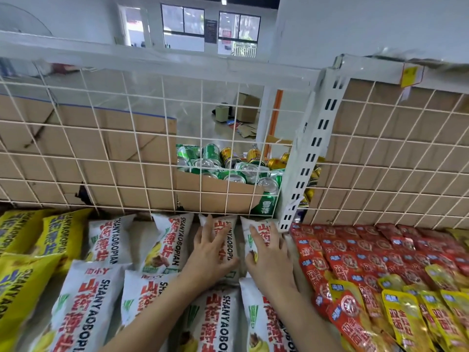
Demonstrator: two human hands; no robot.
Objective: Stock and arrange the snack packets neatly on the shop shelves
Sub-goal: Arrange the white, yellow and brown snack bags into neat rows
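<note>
White snack packets with red lettering lie in two rows on the shelf. My left hand [208, 252] rests flat, fingers spread, on a back-row white packet [228, 235] that reaches the wire grid. My right hand [269, 257] lies flat on the neighbouring white packet [261, 227] at the row's right end, beside the upright post. Neither hand grips anything. More white packets [86, 301] fill the front row under my forearms.
Yellow packets [22, 250] lie at the left, small red and yellow sachets [375, 262] at the right. A white wire grid [142, 158] backs the shelf, with a slotted upright [312, 151]. Behind it stand cardboard boxes and an open carton of cans [228, 166].
</note>
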